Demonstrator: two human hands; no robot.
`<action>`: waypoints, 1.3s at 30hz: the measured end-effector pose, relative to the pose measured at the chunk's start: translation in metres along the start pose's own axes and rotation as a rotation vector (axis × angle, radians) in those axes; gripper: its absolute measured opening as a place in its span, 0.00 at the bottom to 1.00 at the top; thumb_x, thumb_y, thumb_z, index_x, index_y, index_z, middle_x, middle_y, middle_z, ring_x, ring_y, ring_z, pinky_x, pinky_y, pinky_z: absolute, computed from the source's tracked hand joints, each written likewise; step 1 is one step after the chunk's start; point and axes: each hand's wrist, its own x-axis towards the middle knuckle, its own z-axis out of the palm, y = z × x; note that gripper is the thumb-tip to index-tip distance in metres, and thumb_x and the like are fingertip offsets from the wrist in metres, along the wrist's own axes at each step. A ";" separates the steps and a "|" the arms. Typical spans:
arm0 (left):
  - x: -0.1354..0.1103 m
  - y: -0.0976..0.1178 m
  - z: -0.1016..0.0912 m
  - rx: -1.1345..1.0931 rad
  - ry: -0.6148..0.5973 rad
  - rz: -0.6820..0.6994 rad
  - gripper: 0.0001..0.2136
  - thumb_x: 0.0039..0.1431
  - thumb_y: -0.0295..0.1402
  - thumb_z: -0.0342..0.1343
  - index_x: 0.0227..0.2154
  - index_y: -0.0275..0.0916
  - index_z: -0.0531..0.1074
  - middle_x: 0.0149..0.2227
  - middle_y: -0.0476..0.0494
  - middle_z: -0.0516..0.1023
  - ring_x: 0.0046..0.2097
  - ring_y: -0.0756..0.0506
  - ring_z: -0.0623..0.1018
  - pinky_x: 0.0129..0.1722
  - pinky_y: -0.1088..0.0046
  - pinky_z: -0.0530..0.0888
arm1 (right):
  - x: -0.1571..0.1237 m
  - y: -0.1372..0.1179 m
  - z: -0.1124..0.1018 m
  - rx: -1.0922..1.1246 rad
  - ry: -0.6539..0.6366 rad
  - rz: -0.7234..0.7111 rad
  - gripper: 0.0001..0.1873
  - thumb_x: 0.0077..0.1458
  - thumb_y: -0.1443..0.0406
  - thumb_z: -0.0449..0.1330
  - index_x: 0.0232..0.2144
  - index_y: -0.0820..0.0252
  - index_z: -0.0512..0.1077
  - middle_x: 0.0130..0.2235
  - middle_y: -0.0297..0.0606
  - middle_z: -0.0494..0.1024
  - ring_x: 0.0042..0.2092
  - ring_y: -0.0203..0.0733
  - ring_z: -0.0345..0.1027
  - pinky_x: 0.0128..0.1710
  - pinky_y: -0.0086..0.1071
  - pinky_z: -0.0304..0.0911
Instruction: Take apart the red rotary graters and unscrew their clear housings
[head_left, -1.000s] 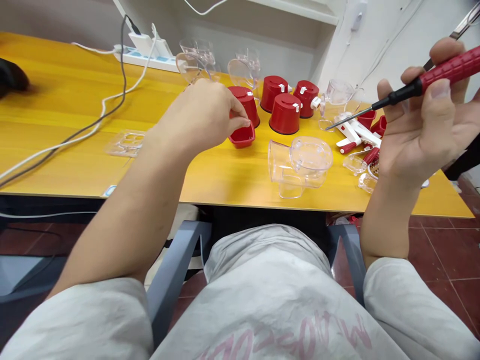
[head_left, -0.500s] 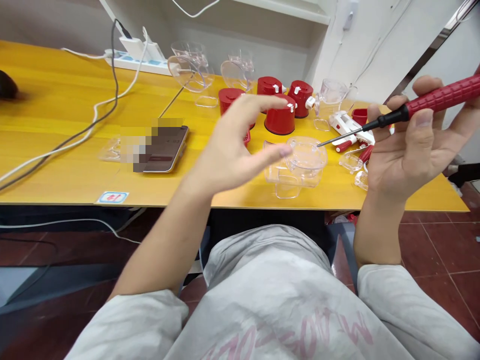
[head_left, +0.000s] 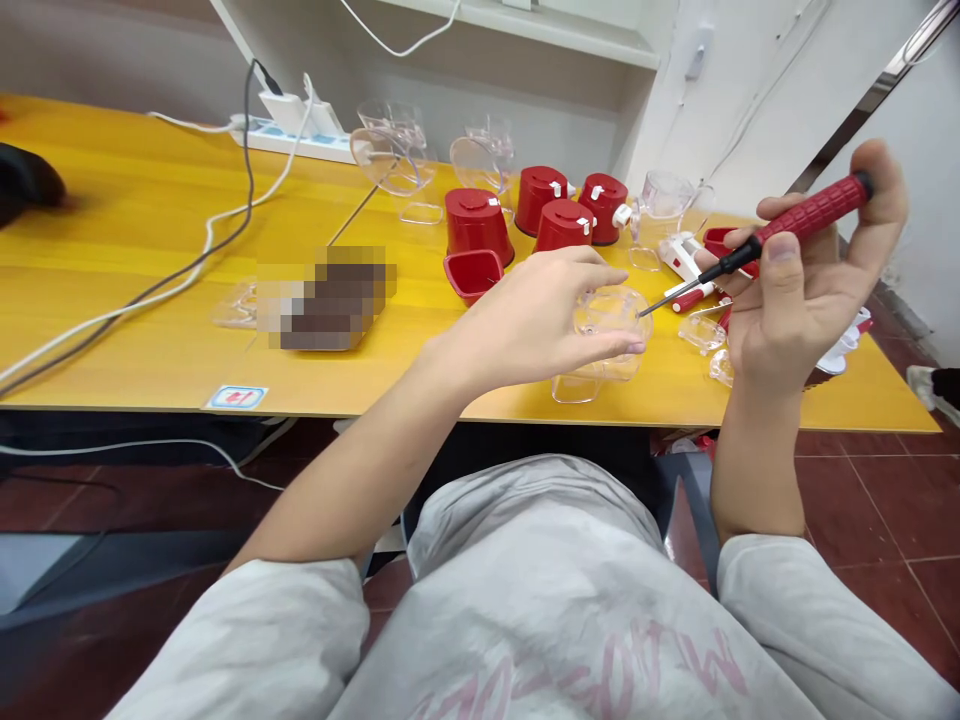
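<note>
- Head camera looks forward and down over a yellow wood-grain table [head_left: 135,345], with both forearms raised above its near half.
- Right hand [head_left: 799,305]: clenched around the red ribbed handle of a precision screwdriver [head_left: 814,212], thumb and fingers wrapped on it, held in the air.
- Screwdriver shaft points left and down. Its tip ends at the right side of a clear plastic housing [head_left: 609,330]; contact cannot be confirmed.
- Left hand [head_left: 529,322]: fingers lie over the top of that housing. Whether they are gripping it or only resting on it cannot be told.
- Housing position: on the table near the front edge, between the two hands.
- Beyond the left fingers: four upturned red plastic cups [head_left: 474,225] stand in a loose group, and a small red square tray [head_left: 472,275] sits just in front of the leftmost one.
- Far edge: further clear plastic housings [head_left: 390,150] stand in a row.
- Right of the right hand's fingertips: red-and-white plastic parts [head_left: 686,255] and small clear plastic pieces [head_left: 702,332] lie scattered.
- Left half of table: a pixelated object [head_left: 322,300] lies near the front edge. White and grey cables [head_left: 202,245] run from a power strip [head_left: 292,145].
</note>
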 end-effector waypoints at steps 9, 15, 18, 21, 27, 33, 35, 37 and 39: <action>0.000 0.003 -0.002 0.023 -0.026 -0.003 0.22 0.69 0.49 0.71 0.56 0.39 0.87 0.60 0.32 0.87 0.58 0.30 0.87 0.61 0.51 0.81 | -0.013 -0.007 0.009 -0.042 -0.097 -0.065 0.33 0.72 0.47 0.73 0.73 0.31 0.67 0.57 0.37 0.81 0.64 0.59 0.86 0.60 0.60 0.89; 0.001 0.000 0.002 0.064 -0.022 -0.018 0.25 0.68 0.47 0.73 0.62 0.41 0.85 0.60 0.34 0.86 0.57 0.32 0.86 0.59 0.54 0.81 | -0.014 -0.001 0.014 -0.033 0.037 0.002 0.37 0.73 0.46 0.72 0.75 0.35 0.64 0.65 0.42 0.78 0.74 0.65 0.79 0.61 0.56 0.90; 0.001 -0.001 0.005 0.088 -0.010 -0.013 0.26 0.67 0.46 0.72 0.65 0.41 0.84 0.61 0.34 0.86 0.58 0.32 0.86 0.60 0.54 0.81 | -0.017 -0.004 0.020 -0.020 0.069 -0.009 0.36 0.73 0.45 0.71 0.75 0.35 0.63 0.65 0.41 0.77 0.76 0.66 0.76 0.62 0.56 0.90; 0.002 -0.001 0.006 0.107 -0.008 -0.019 0.25 0.67 0.44 0.72 0.64 0.42 0.84 0.60 0.35 0.86 0.57 0.33 0.86 0.58 0.55 0.82 | -0.019 -0.011 0.027 -0.064 0.075 -0.004 0.37 0.75 0.42 0.67 0.76 0.33 0.58 0.64 0.41 0.76 0.76 0.67 0.75 0.63 0.58 0.89; 0.004 0.003 0.000 0.134 -0.047 -0.008 0.26 0.63 0.44 0.75 0.61 0.41 0.85 0.57 0.35 0.86 0.54 0.33 0.86 0.57 0.54 0.81 | -0.020 -0.016 0.034 -0.168 0.093 0.026 0.39 0.75 0.38 0.62 0.76 0.32 0.50 0.64 0.43 0.74 0.78 0.69 0.73 0.62 0.60 0.89; 0.005 0.008 -0.003 0.117 -0.061 -0.016 0.26 0.62 0.46 0.74 0.59 0.40 0.83 0.58 0.34 0.87 0.58 0.31 0.86 0.59 0.54 0.81 | -0.021 -0.013 0.043 -0.054 0.132 -0.057 0.38 0.74 0.40 0.65 0.75 0.32 0.55 0.63 0.41 0.74 0.75 0.66 0.76 0.61 0.58 0.88; 0.006 0.008 -0.003 0.100 -0.060 -0.026 0.25 0.61 0.46 0.74 0.57 0.41 0.82 0.59 0.34 0.87 0.59 0.30 0.86 0.60 0.54 0.81 | -0.021 -0.014 0.046 -0.048 0.155 -0.095 0.36 0.74 0.43 0.66 0.74 0.33 0.58 0.60 0.40 0.75 0.73 0.66 0.78 0.59 0.57 0.88; 0.008 0.007 -0.003 0.091 -0.053 -0.044 0.24 0.60 0.46 0.73 0.55 0.41 0.82 0.57 0.35 0.88 0.57 0.31 0.86 0.58 0.53 0.81 | -0.021 -0.014 0.047 -0.043 0.129 -0.112 0.35 0.74 0.41 0.66 0.74 0.33 0.59 0.61 0.40 0.75 0.73 0.67 0.78 0.61 0.59 0.87; 0.011 0.006 -0.003 0.093 -0.049 -0.054 0.23 0.59 0.46 0.74 0.53 0.42 0.83 0.54 0.35 0.89 0.55 0.31 0.86 0.57 0.54 0.82 | -0.018 -0.015 0.043 -0.036 0.069 -0.095 0.37 0.73 0.37 0.65 0.74 0.31 0.58 0.63 0.39 0.75 0.73 0.68 0.79 0.65 0.62 0.85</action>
